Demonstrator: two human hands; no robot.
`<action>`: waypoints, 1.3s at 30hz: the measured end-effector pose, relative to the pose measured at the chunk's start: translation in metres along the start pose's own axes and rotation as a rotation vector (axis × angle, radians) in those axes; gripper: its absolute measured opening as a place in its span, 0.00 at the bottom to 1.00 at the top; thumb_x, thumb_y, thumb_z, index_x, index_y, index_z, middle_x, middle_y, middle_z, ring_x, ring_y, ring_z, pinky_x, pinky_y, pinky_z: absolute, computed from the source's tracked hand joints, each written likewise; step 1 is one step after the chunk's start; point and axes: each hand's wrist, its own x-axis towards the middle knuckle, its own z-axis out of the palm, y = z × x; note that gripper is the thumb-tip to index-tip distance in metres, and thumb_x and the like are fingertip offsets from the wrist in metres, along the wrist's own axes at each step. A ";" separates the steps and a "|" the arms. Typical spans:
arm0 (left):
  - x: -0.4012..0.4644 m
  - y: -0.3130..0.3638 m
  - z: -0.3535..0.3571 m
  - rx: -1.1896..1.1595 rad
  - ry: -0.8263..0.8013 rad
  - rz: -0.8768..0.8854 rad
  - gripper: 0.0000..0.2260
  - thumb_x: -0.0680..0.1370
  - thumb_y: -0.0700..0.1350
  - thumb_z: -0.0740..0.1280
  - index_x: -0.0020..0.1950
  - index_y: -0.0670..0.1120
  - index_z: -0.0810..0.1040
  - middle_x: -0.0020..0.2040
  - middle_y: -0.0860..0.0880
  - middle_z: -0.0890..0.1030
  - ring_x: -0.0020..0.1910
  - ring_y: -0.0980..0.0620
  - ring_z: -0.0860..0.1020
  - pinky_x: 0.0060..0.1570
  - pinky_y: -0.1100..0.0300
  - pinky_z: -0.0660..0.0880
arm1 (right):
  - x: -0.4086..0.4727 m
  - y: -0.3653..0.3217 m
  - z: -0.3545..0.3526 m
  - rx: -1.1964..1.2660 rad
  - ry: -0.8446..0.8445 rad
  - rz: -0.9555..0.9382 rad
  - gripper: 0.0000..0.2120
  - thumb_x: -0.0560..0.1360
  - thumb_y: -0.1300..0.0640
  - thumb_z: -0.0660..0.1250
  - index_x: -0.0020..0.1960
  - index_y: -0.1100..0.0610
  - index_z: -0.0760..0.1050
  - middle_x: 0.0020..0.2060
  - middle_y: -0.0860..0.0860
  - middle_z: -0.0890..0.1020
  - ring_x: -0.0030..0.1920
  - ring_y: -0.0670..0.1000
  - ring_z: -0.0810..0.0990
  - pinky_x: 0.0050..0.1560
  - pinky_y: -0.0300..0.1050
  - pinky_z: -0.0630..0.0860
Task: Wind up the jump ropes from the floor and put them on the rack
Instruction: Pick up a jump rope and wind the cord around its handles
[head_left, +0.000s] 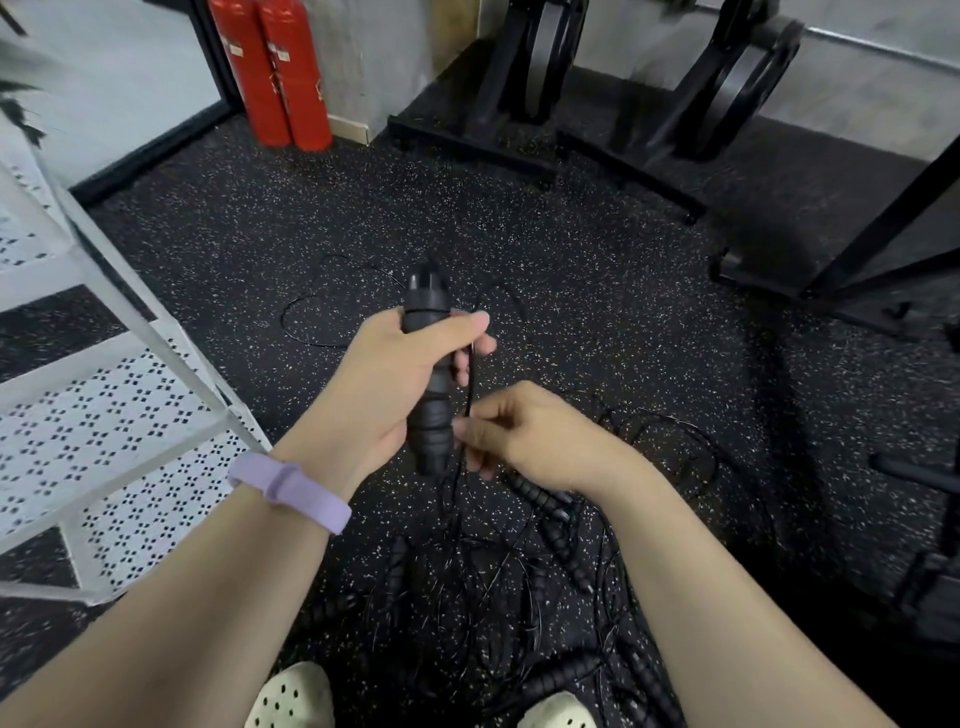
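Observation:
My left hand (387, 382) grips black ribbed jump rope handles (428, 358), held upright above the floor. A thin black cord (471, 382) runs down beside the handles. My right hand (524, 434) pinches that cord just right of the handles' lower end. Below my hands a tangle of several black jump ropes (498, 587) with ribbed handles lies on the speckled floor, between my feet and out to the right. More thin cord loops (311, 317) lie on the floor beyond my hands.
A white perforated metal rack (119, 395) stands at the left. Two red cylinders (272, 73) lean at the back wall. Black weight plate stands (550, 98) and a dark frame (878, 234) line the back and right. My pale shoes (293, 699) show at the bottom.

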 end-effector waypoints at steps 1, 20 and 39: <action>0.000 0.001 0.000 -0.018 0.004 -0.006 0.05 0.79 0.42 0.71 0.50 0.41 0.82 0.42 0.46 0.84 0.36 0.54 0.76 0.40 0.58 0.77 | 0.000 -0.002 -0.001 0.007 0.056 -0.028 0.16 0.84 0.49 0.66 0.38 0.49 0.81 0.33 0.50 0.85 0.31 0.51 0.81 0.40 0.43 0.77; -0.002 -0.012 -0.001 0.484 -0.075 0.013 0.07 0.77 0.45 0.74 0.50 0.43 0.81 0.41 0.50 0.87 0.35 0.56 0.81 0.41 0.66 0.80 | -0.002 -0.007 -0.026 0.445 0.479 0.021 0.19 0.86 0.46 0.59 0.49 0.57 0.82 0.30 0.49 0.77 0.32 0.49 0.75 0.36 0.42 0.73; 0.003 -0.019 -0.013 0.709 -0.244 -0.255 0.07 0.75 0.36 0.71 0.51 0.46 0.83 0.46 0.48 0.88 0.47 0.50 0.86 0.52 0.58 0.81 | 0.002 -0.013 -0.015 0.646 0.391 -0.068 0.15 0.87 0.55 0.58 0.46 0.57 0.76 0.27 0.48 0.71 0.29 0.48 0.72 0.36 0.42 0.71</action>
